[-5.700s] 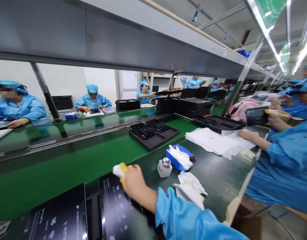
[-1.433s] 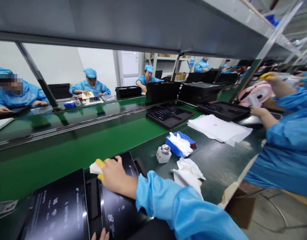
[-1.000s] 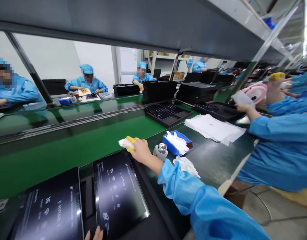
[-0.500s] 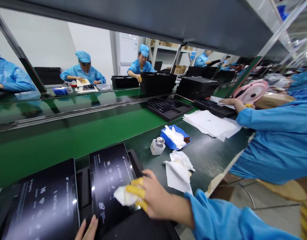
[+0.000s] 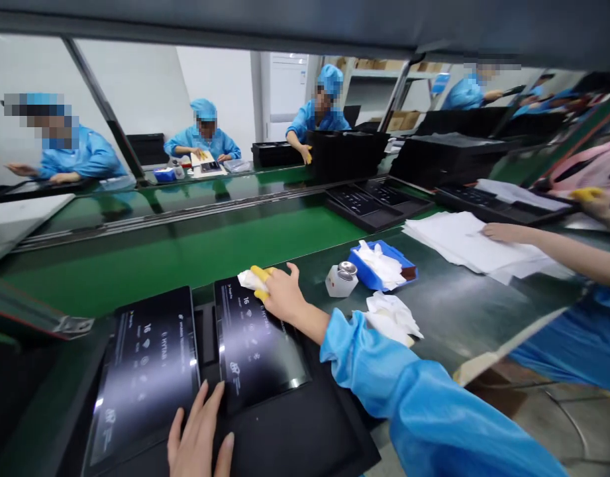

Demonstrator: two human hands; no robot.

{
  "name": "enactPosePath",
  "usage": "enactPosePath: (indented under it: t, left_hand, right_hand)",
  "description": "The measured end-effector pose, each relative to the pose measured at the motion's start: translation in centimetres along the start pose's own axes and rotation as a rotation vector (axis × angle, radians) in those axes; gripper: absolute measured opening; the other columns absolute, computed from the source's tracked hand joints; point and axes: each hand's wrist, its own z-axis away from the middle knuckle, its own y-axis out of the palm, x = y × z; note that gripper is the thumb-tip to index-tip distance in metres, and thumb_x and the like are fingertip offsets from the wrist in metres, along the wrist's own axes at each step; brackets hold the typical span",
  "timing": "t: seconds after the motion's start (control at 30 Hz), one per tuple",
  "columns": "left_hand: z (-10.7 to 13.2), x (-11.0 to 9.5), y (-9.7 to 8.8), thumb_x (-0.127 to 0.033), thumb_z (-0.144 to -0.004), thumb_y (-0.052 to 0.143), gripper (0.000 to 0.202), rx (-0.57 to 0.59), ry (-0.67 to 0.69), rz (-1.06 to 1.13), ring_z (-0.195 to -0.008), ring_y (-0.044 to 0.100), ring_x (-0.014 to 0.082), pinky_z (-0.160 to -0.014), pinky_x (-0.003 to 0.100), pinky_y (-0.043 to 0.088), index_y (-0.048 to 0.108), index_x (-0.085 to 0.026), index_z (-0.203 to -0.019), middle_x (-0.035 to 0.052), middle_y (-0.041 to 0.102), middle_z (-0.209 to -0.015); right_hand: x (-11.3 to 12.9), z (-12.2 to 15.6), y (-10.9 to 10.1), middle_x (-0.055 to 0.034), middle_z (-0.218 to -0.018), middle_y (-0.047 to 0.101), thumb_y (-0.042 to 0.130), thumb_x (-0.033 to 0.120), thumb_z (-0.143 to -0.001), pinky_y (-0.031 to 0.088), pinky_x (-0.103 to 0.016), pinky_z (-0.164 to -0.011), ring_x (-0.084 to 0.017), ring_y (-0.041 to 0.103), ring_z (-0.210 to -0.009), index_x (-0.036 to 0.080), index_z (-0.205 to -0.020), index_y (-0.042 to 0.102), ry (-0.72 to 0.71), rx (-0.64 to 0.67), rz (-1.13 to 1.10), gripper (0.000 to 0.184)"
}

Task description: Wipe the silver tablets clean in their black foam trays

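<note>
Closest to the camera, the person's left hand (image 5: 198,434) is spread over a black tray (image 5: 289,434), near the left tablet (image 5: 148,371) and the right tablet (image 5: 248,361) lying in it. Farther up, the right hand (image 5: 285,298) pinches a white wipe (image 5: 247,281) at the right tablet's upper end. Beyond stand a dispenser bottle (image 5: 340,283) and blue bin (image 5: 368,273); past the green belt (image 5: 200,242), a co-worker (image 5: 205,140).

You're in an electronics factory: workers (image 5: 224,140) in blue caps (image 5: 203,108) and smocks (image 5: 99,154) line the upper left, beyond a green belt (image 5: 245,235) at mid-frame; black trays (image 5: 347,159) stand stacked at upper centre, tablets (image 5: 150,371) lie lower left.
</note>
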Motion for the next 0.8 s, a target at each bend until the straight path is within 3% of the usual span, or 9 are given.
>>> enactPosePath:
  t: [0.07, 0.2, 0.27, 0.37, 0.47, 0.53, 0.6, 0.7, 0.8]
  left_hand:
    - [0.1, 0.2, -0.2, -0.022, -0.1, 0.034, 0.05, 0.011, -0.024, 0.062, -0.14, 0.044, 0.0292, -0.108, 0.071, 0.038, 0.024, -0.032, -0.148, 0.0136, 0.058, -0.142]
    - [0.1, 0.7, -0.5, -0.025, -0.101, 0.031, 0.059, 0.101, -0.063, 0.19, -0.137, 0.05, 0.0235, -0.111, 0.072, 0.036, 0.006, -0.044, -0.152, 0.0079, 0.054, -0.148]
    - [0.1, 0.9, -0.7, -0.028, -0.102, 0.028, 0.058, 0.158, -0.142, 0.295, -0.14, 0.045, 0.0196, -0.117, 0.069, 0.03, 0.003, -0.045, -0.152, 0.0059, 0.051, -0.151]
    - [0.1, 1.1, -1.3, -0.037, -0.102, 0.029, 0.052, 0.182, -0.304, 0.512, -0.145, 0.037, 0.0167, -0.122, 0.062, 0.028, 0.011, -0.042, -0.151, 0.0023, 0.048, -0.154]
    - [0.4, 1.2, -2.6, -0.045, -0.1, 0.036, 0.05, 0.075, -0.44, 0.598, -0.143, 0.041, 0.0199, -0.122, 0.058, 0.031, 0.027, -0.036, -0.148, 0.0042, 0.048, -0.153]
    - [0.6, 1.1, -3.9, -0.047, -0.098, 0.039, 0.048, -0.001, -0.48, 0.581, -0.141, 0.044, 0.0221, -0.122, 0.058, 0.031, 0.035, -0.034, -0.144, 0.0045, 0.05, -0.151]
    - [0.8, 1.0, -5.5, -0.048, -0.097, 0.041, 0.046, -0.081, -0.511, 0.553, -0.139, 0.046, 0.0235, -0.12, 0.058, 0.031, 0.039, -0.033, -0.141, 0.0045, 0.054, -0.147]
    - [1.0, 1.3, -7.7, -0.052, -0.096, 0.04, 0.046, -0.185, -0.589, 0.499, -0.137, 0.047, 0.0251, -0.12, 0.057, 0.03, 0.045, -0.03, -0.137, 0.0064, 0.057, -0.142]
    - [1.5, 2.8, -8.6, -0.056, -0.095, 0.038, 0.049, -0.203, -0.643, 0.433, -0.136, 0.047, 0.0268, -0.12, 0.058, 0.029, 0.047, -0.028, -0.134, 0.0076, 0.056, -0.141]
  right_hand:
    - [1.2, 1.9, 0.7, -0.0176, -0.12, 0.067, 0.063, 0.027, -0.091, 0.017, -0.058, -0.112, -0.03, 0.058, -0.116, 0.015, -0.135, 0.059, -0.106, 0.034, 0.01, 0.046]
    - [3.2, 10.0, 1.6, -0.0149, -0.12, 0.068, 0.062, 0.028, -0.088, 0.014, -0.061, -0.112, -0.03, 0.06, -0.106, 0.021, -0.135, 0.058, -0.501, 0.164, -0.053, 0.048]
    - [3.4, 12.5, 1.5, -0.0119, -0.117, 0.069, 0.061, 0.027, -0.087, 0.014, -0.061, -0.112, -0.027, 0.062, -0.098, 0.024, -0.133, 0.06, -0.608, 0.202, -0.09, 0.045]
    - [3.3, 11.3, 1.4, -0.0112, -0.118, 0.069, 0.06, 0.026, -0.089, 0.016, -0.059, -0.111, -0.026, 0.062, -0.099, 0.025, -0.137, 0.056, -0.6, 0.192, -0.087, 0.048]
    - [3.7, 7.4, 1.6, -0.0146, -0.122, 0.067, 0.059, 0.025, -0.091, 0.02, -0.057, -0.11, -0.027, 0.061, -0.104, 0.021, -0.14, 0.054, -0.421, 0.122, -0.009, 0.05]
    - [4.2, 6.2, 1.7, -0.0155, -0.121, 0.068, 0.058, 0.024, -0.091, 0.021, -0.057, -0.109, -0.028, 0.06, -0.103, 0.02, -0.141, 0.054, -0.393, 0.094, 0.04, 0.05]
    - [4.5, 7.2, 1.5, -0.015, -0.121, 0.068, 0.057, 0.021, -0.09, 0.023, -0.057, -0.108, -0.028, 0.06, -0.1, 0.023, -0.142, 0.053, -0.542, 0.117, 0.053, 0.052]
    - [3.9, 11.0, 0.8, -0.012, -0.122, 0.068, 0.058, 0.021, -0.087, 0.022, -0.056, -0.108, -0.027, 0.06, -0.099, 0.027, -0.136, 0.057, -0.845, 0.218, 0.013, 0.049]
    - [2.0, 12.5, -0.1, -0.0086, -0.122, 0.068, 0.06, 0.022, -0.086, 0.019, -0.054, -0.11, -0.024, 0.061, -0.098, 0.029, -0.132, 0.059, -0.884, 0.224, -0.073, 0.046]
